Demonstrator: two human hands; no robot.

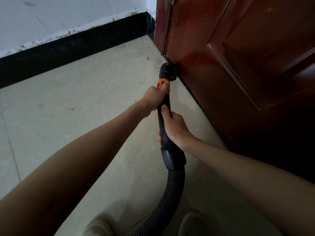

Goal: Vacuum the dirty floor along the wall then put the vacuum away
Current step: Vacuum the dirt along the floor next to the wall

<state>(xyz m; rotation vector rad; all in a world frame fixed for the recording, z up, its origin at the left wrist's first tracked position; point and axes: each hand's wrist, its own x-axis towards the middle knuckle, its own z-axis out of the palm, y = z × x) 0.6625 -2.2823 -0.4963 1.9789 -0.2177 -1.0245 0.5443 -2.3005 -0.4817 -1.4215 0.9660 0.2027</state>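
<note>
I see my left hand (156, 97) clenched round the orange collar and my right hand (175, 128) gripping the black curved vacuum wand (164, 106) mid-frame, its black brush nozzle (167, 70) touching the red-brown wooden door (238, 65), beside gritty pale floor tiles (85, 108).

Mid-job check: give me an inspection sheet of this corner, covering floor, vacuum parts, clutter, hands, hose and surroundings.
Surface: pale tiled floor, dirt specks near the corner by the door.
Job's things: black nozzle at the door's bottom edge; wand with orange collar.
Clutter: nothing seen.
Hands: left hand grips the wand at the collar; right hand grips it lower down.
Cables: ribbed hose runs from the wand back between two light shoes; no cord seen.
Surroundings: red-brown door, black skirting, scuffed white wall.
</note>
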